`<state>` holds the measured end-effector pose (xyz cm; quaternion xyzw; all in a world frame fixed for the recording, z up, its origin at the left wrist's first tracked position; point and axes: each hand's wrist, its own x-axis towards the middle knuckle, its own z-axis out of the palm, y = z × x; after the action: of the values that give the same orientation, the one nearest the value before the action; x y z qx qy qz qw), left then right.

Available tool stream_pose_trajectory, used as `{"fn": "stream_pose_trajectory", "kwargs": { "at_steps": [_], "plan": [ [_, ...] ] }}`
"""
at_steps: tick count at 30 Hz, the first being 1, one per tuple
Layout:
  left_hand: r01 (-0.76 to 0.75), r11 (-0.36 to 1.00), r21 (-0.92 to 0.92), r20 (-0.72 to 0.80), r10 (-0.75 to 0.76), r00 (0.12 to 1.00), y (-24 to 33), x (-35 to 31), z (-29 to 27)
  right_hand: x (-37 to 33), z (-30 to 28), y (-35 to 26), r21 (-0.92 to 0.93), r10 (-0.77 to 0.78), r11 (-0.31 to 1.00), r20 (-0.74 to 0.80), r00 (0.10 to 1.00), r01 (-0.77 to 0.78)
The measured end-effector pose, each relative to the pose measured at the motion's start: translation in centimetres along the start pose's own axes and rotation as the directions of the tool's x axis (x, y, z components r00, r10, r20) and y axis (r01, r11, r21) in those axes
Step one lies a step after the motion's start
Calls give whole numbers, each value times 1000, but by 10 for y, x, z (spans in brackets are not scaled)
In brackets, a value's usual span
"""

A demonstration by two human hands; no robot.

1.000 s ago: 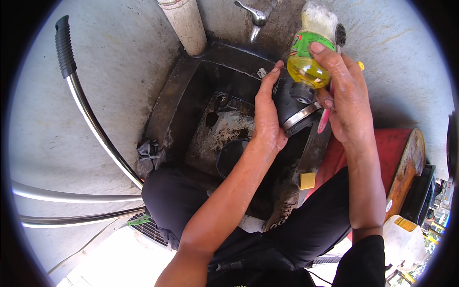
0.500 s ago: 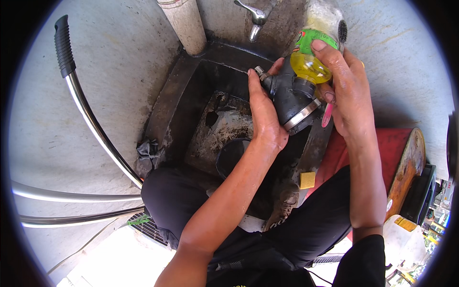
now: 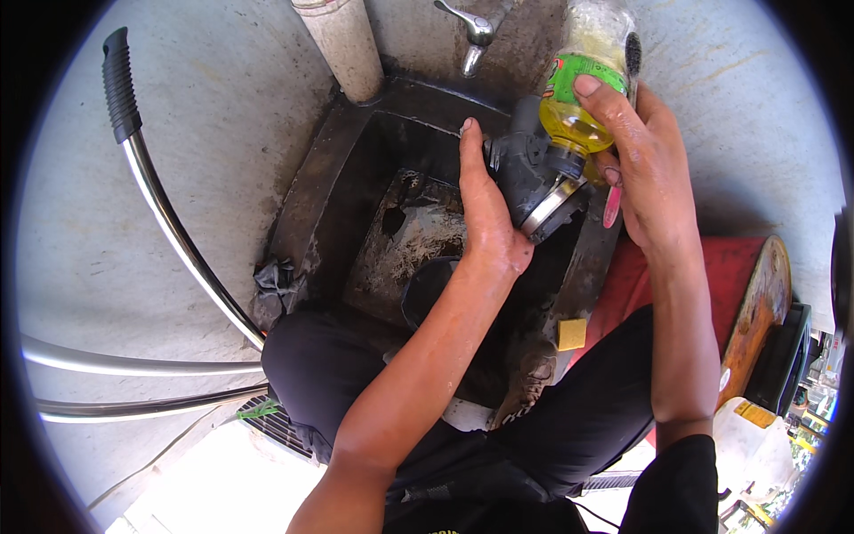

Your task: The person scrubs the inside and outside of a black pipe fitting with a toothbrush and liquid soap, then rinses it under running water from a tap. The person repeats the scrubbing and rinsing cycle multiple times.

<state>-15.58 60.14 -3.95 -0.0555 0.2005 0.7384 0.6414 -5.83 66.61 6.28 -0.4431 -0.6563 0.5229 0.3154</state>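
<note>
So I've got both hands busy over this grimy dark basin (image 3: 307, 191). My left grip (image 3: 491, 200) is cupped around a black tubular fitting (image 3: 525, 173), palm against its near side, one digit sticking up on the left; the other fingers are hidden behind it, so can't tell how they sit. The fitting's up above the basin's right half, tilted, with a shiny metal band clamp (image 3: 553, 206) around its lower end.

My right grip (image 3: 654, 147) is closed on a clear bottle (image 3: 583, 98) with a green label and yellow liquid, thumb pressed on the label. It's tipped upside down, dark cap (image 3: 565, 160) right over the fitting just above the clamp, though I can't tell if they actually touch. There's also a pink handle (image 3: 612, 206) poking out under that same hand, and dark bristles (image 3: 633, 55) showing beside the bottle.

Yellow sponge (image 3: 572, 335) is on the basin's right edge next to a red drum (image 3: 627, 271), and the chrome faucet (image 3: 476, 36) is on the wall up top.
</note>
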Motion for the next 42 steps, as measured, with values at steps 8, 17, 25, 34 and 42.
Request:
{"fn": "stream_pose_trajectory", "kwargs": {
  "at_steps": [8,17,25,34,42],
  "plan": [
    [55,998,-39,-72,-57,996,2,2,-5,3,-3,6,67,-29,997,-1,1000,29],
    [31,999,39,-69,-28,997,5,6,-8,5,-1,10,63,-57,996,-19,998,58],
    [57,998,38,1,-57,998,-4,5,-11,6,1,10,103,-84,990,-76,994,92],
    [71,996,50,-24,-70,997,-7,-1,-6,6,2,6,92,-122,987,-72,990,128],
    [55,997,59,-53,-52,997,-8,3,-6,3,2,4,10,-100,995,-12,995,100]
  ]
}}
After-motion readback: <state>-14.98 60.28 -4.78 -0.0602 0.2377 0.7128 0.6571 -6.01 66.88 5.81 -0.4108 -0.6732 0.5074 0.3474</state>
